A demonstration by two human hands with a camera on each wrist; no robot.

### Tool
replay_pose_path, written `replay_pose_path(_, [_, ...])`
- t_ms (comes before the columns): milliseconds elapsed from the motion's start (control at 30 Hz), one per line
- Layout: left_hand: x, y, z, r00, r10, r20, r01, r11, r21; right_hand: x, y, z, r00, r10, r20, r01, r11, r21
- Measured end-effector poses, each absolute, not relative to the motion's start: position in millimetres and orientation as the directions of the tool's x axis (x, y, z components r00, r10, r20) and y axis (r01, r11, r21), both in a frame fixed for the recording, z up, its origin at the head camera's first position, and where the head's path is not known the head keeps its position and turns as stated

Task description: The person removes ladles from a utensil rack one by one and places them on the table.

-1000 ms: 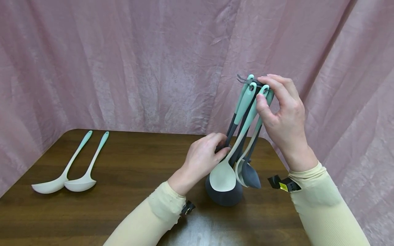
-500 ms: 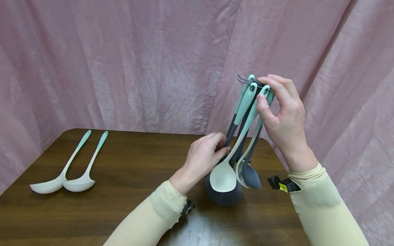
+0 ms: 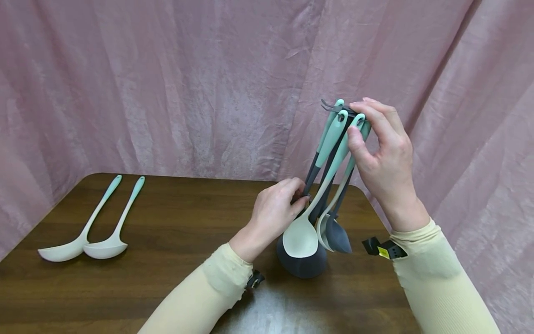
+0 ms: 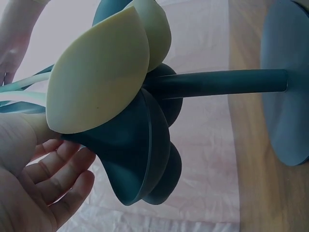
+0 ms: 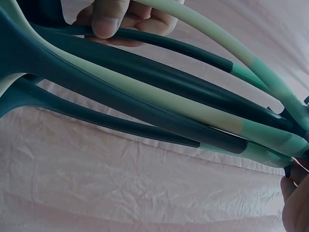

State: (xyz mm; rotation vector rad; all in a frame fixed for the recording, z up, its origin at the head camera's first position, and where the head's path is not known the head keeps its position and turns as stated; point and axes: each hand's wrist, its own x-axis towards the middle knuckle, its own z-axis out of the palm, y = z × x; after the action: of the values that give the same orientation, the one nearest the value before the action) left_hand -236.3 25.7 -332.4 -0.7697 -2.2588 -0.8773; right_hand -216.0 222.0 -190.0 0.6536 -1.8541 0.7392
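A dark utensil stand [image 3: 302,268] with a round base and a single pole [image 4: 231,82] bears several hanging kitchen tools with mint handle ends. My left hand [image 3: 273,211] pinches the neck of a dark grey ladle [image 4: 128,159], thumb on one side and fingers behind. In front of it hangs a cream spoon [image 3: 300,239]; a dark tool with a pointed head [image 3: 338,235] hangs to its right. My right hand [image 3: 385,153] holds the stand's hooked top [image 3: 331,106], thumb at a mint handle end. Its other fingertips are partly hidden.
Two cream ladles, a left one [image 3: 62,252] and a right one [image 3: 106,250], lie at the left of the brown wooden table [image 3: 187,222], bowls overlapping in view. A pink curtain [image 3: 187,83] hangs behind the table.
Both hands keep nearly the same hold. The left hand and the dark ladle's handle have shifted very slightly left; the view itself has moved a little.
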Motion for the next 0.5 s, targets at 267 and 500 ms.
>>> replay_pose_path(267, [-236.5,22.5,-331.5,-0.663,0.292,0.689,0.683,0.613,0.397,-215.8,221.8,-188.3,-0.363,-0.112,0.925,-0.725,0.657,-0.205])
replay_pose_path(500, [-235.0,20.9,-330.8,-0.652,0.289,0.701,0.690,0.608,0.391,-216.0,223.2,-188.9,-0.366,-0.105,0.925,-0.721,0.660,-0.211])
